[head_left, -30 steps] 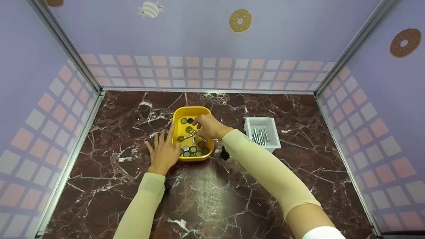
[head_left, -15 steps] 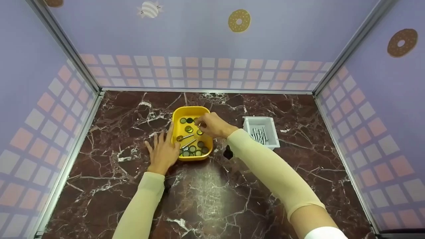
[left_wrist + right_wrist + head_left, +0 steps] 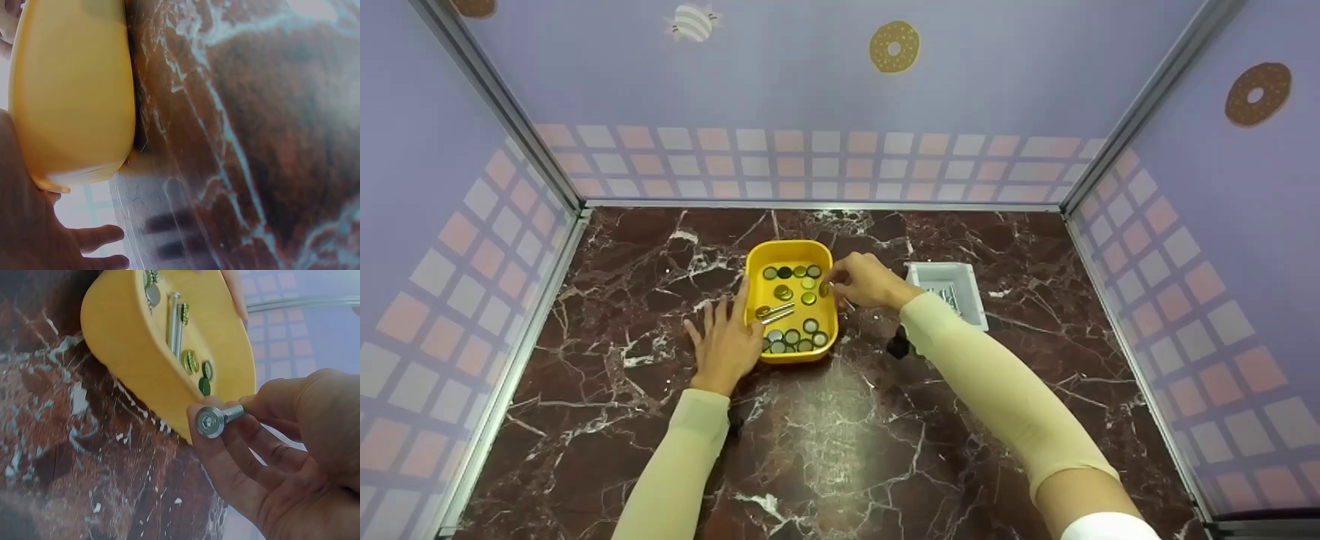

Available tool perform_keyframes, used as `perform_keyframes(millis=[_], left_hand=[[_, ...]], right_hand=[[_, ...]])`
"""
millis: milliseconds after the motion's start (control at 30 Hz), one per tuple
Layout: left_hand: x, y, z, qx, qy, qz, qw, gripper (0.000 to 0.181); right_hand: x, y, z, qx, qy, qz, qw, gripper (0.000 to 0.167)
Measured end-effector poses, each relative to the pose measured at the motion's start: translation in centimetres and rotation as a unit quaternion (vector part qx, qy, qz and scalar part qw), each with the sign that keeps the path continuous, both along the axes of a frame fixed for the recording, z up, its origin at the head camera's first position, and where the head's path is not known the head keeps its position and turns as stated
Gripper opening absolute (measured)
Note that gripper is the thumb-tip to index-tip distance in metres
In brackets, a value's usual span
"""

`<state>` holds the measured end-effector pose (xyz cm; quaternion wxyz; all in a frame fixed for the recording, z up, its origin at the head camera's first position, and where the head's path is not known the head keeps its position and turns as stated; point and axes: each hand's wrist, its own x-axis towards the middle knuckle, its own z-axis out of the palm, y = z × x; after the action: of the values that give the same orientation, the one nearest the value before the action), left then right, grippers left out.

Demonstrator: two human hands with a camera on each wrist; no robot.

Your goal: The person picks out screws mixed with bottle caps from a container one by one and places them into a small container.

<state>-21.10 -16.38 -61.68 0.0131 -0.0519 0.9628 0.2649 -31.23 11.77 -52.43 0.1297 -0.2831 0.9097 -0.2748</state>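
A yellow plastic bin (image 3: 786, 362) stands on the dark marble-look surface, with several bottle caps (image 3: 791, 337) and two long metal bolts (image 3: 778, 313) inside. My left hand (image 3: 725, 341) rests against its left side, fingers spread and straight, thumb at the rim. In the left wrist view that hand lies along the bin's outer wall (image 3: 76, 101). At the bin's right rim is my right hand (image 3: 866, 281). Its thumb and fingers pinch a socket-head bolt (image 3: 211, 422), whose round head faces the right wrist camera.
A small light-grey bin (image 3: 966, 296) holding several metal bolts (image 3: 945, 294) stands to the right, partly behind the right forearm. Patterned lilac panels (image 3: 810, 82) close off the back and both sides.
My right hand has moved right, from over the yellow bin's inside to its right rim. One bolt in the bin has shifted to lie alongside the other. The left hand stays put.
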Motion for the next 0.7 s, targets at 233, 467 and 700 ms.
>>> perform_keyframes(millis=[233, 467, 700], left_hand=[[0.1, 0.0, -0.1, 0.004, 0.001, -0.002, 1.0000, 0.082], [0.1, 0.0, -0.2, 0.000, 0.000, 0.001, 1.0000, 0.083], [0.1, -0.1, -0.1, -0.001, -0.006, 0.003, 1.0000, 0.084]], right_hand=[[0.3, 2.5, 0.2, 0.009, 0.013, -0.011, 0.9998, 0.027], [0.4, 5.2, 0.5, -0.013, 0.000, -0.032, 0.9994, 0.030], [0.6, 7.9, 0.5, -0.024, -0.012, -0.063, 0.9976, 0.030]])
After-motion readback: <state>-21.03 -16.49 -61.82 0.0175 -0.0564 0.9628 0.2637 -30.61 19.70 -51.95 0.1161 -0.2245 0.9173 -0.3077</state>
